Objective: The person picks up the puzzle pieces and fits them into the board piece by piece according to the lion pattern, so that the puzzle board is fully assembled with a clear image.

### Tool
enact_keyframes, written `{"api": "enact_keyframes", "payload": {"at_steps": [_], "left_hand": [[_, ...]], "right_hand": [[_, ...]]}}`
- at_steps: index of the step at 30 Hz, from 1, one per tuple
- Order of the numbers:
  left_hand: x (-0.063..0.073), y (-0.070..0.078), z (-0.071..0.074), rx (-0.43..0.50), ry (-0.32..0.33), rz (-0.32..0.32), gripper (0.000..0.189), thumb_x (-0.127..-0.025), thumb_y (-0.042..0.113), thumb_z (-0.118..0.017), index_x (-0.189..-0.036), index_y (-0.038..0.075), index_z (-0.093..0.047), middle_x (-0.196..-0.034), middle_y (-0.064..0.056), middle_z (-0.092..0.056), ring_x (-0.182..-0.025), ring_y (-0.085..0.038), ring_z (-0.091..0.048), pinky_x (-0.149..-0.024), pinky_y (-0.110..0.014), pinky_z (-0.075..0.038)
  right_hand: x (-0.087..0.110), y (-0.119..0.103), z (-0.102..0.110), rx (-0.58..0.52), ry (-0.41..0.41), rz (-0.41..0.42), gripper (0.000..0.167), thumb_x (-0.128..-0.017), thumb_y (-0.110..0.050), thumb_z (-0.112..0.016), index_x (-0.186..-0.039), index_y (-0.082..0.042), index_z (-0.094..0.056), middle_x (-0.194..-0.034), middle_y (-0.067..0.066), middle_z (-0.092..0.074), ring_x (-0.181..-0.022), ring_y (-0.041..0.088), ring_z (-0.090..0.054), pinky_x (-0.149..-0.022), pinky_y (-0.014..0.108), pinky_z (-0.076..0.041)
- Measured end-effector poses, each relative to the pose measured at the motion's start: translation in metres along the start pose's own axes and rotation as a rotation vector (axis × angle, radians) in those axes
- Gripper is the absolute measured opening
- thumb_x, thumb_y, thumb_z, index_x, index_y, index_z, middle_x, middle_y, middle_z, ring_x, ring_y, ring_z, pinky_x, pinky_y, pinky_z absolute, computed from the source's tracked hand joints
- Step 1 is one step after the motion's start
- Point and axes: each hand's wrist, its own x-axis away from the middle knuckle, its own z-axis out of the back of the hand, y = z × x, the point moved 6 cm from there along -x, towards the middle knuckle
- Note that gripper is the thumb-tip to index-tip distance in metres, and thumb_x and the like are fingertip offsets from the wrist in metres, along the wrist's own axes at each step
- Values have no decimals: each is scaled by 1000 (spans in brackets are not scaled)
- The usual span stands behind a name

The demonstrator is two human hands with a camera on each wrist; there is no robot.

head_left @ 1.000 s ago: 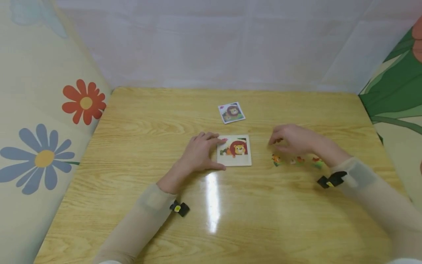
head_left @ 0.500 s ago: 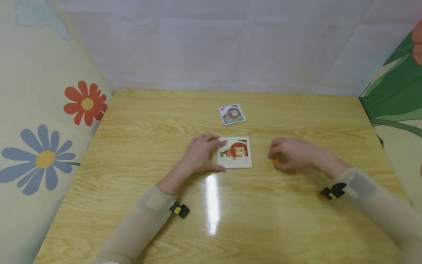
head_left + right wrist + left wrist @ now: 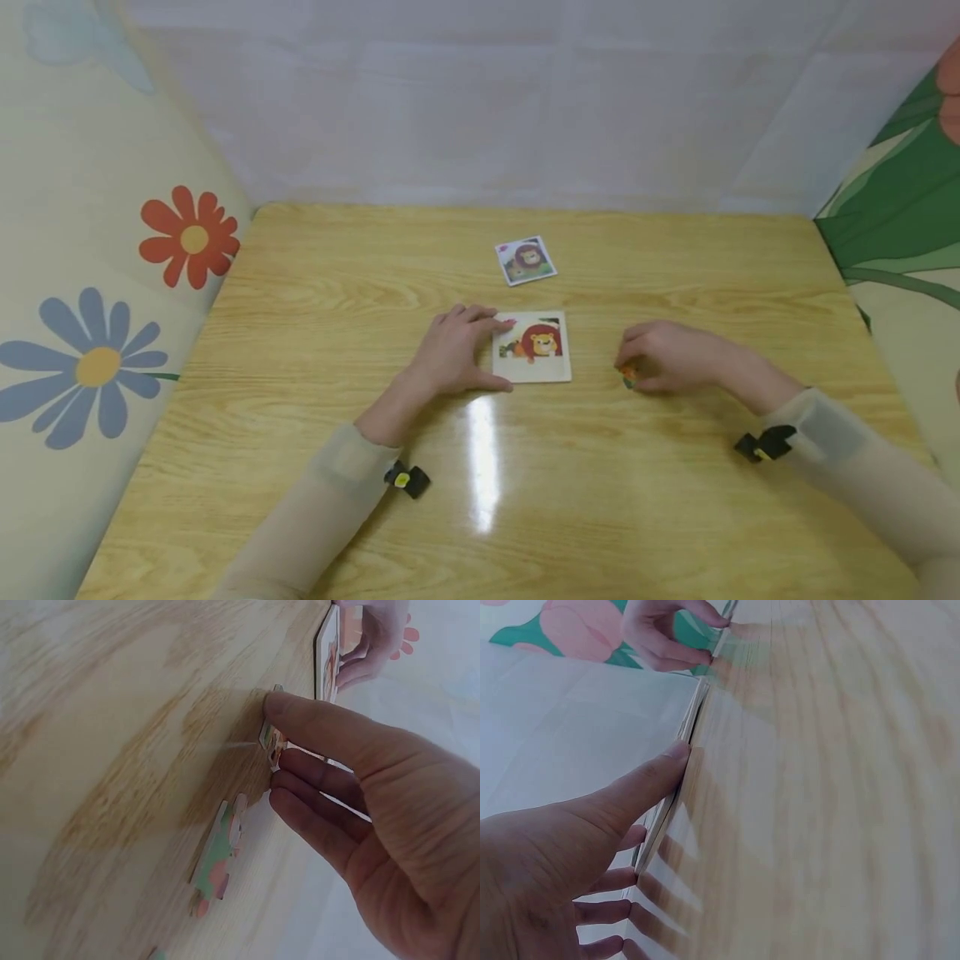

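Note:
A square jigsaw board (image 3: 532,372) with a partly filled lion picture lies mid-table; its lower strip is bare. My left hand (image 3: 453,354) holds it at the left side, thumb along the near edge and fingers at the left edge, as the left wrist view shows. Right of the board, my right hand (image 3: 671,358) pinches a small orange and green puzzle piece (image 3: 628,377) between thumb and fingers, low over the table. In the right wrist view, another puzzle piece (image 3: 216,851), green and orange, lies nearby, and part of one more piece (image 3: 156,954) shows at the bottom edge.
Behind the board lies a small picture card (image 3: 527,260) of the lion. The wooden table (image 3: 570,508) ends at a white cloth backdrop (image 3: 487,108). Flower-painted panels (image 3: 101,367) stand at both sides.
My right hand has lowered toward the near side and now pinches the nearest puzzle piece; it covers the other pieces in the head view. The left hand and board stay put.

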Motion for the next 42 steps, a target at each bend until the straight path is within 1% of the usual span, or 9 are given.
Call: {"api": "enact_keyframes", "payload": {"at_steps": [4,9,14,18,24,27,33,37,42], "left_hand": [[0,0,0,3,3,-2,96,-69,65,-93,-150,26,-61,-159,-10,-54,-141,-35,-50,-119,-62,-40],[1,0,0,3,7,-4,96,-68,65,-93,-150,25,-62,-159,-11,-55,-140,-35,-51,-119,-62,-40],[1,0,0,6,7,-5,96,-68,65,-93,-149,25,-62,-159,-11,-55,-141,-35,-50,-119,-62,-40],[0,0,-1,4,8,-7,95,-68,65,-93,-149,25,-62,-158,-11,-55,-140,-35,-51,-119,-62,-40],[-1,1,-1,8,7,-10,95,-69,65,-93,-149,24,-62,-158,-11,-55,-139,-35,-51,-118,-62,-41],[0,0,1,8,6,-9,96,-68,65,-93,-149,24,-62,-158,-11,-55,-139,-35,-51,-118,-62,-41],[0,1,3,9,5,-9,96,-68,64,-94,-149,23,-63,-157,-12,-55,-139,-35,-51,-118,-62,-41],[-2,1,2,8,8,-11,95,-67,65,-93,-148,24,-63,-157,-11,-56,-138,-35,-51,-118,-61,-41],[-2,0,3,17,11,-13,94,-67,65,-94,-147,24,-64,-156,-11,-57,-138,-35,-51,-117,-61,-42]], "right_hand": [[1,2,-1,-2,-7,-33,26,-84,-11,-86,-109,-10,-80,-103,1,-74,-94,13,-70,-90,39,-63],[0,3,-1,-18,-2,-41,23,-84,-11,-86,-106,-11,-79,-101,-1,-74,-93,11,-69,-87,37,-62],[-1,7,-4,-51,-21,-78,29,-82,-11,-86,-109,-11,-77,-102,-3,-73,-92,8,-67,-84,32,-62],[-3,8,-4,-79,-35,-106,29,-82,-12,-85,-110,-13,-77,-102,-4,-72,-93,7,-65,-85,32,-61],[-11,10,4,-126,20,-81,25,-79,-9,-85,-102,-13,-75,-97,-4,-71,-89,7,-64,-81,29,-60],[-20,9,9,-144,49,-54,25,-78,-8,-85,-101,-12,-75,-96,-2,-72,-88,9,-66,-81,30,-61],[-44,2,16,-132,72,-49,27,-82,-14,-85,-107,-13,-76,-101,-1,-73,-96,13,-68,-88,35,-62],[-64,-12,17,-127,66,-11,29,-85,-18,-84,-111,-12,-75,-105,-1,-72,-99,14,-68,-91,36,-61],[-90,-34,13,-175,72,69,36,-85,-20,-84,-118,-10,-74,-110,1,-72,-101,15,-68,-94,36,-60]]}}
